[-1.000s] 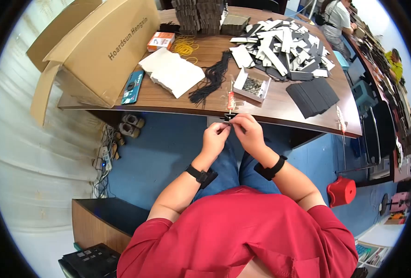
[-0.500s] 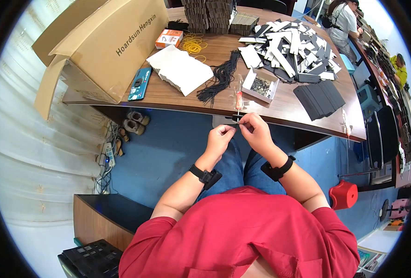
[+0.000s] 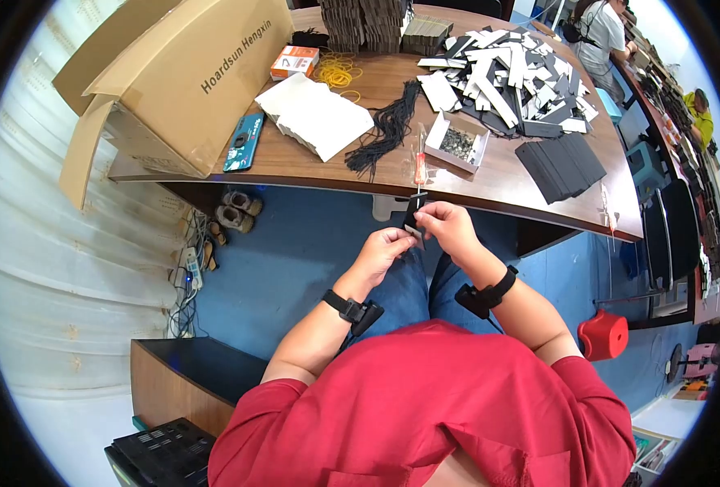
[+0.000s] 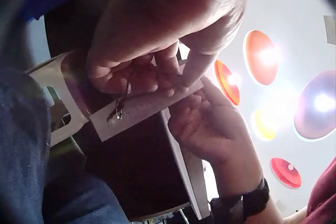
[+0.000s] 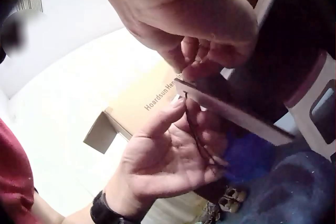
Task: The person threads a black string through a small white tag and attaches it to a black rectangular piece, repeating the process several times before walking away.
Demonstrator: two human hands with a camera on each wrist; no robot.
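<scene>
"Where's the card?"

"The card (image 3: 412, 213) is in the air between both hands, just below the tabletop (image 3: 498, 185) edge and above the lap. It's a flat, stiff strip, matte black on one face and pale on the other. Its long axis runs from the hands up toward that edge."

"Who has it?"

"The right hand (image 3: 451, 227). Its grip is clamped on the card's right side, fingertips curled over it. The left hand (image 3: 382, 247) comes in from below left. As far as I can tell, its grip is pinched on a thin, limp, dark cord (image 5: 197, 132) at the card's near end, and the rest of the cord trails down across that palm."

"Anything on the cord?"

"A small shiny metal tip (image 4: 120, 107), lying against the card's pale face. So the cord meets the card end-on, with the left hand nearer."

"And around them?"

"On the tabletop there's a bundle of black cords (image 3: 384, 130), a small open box (image 3: 436, 136) of metal bits, and stacked black cards (image 3: 561, 166)."
</scene>
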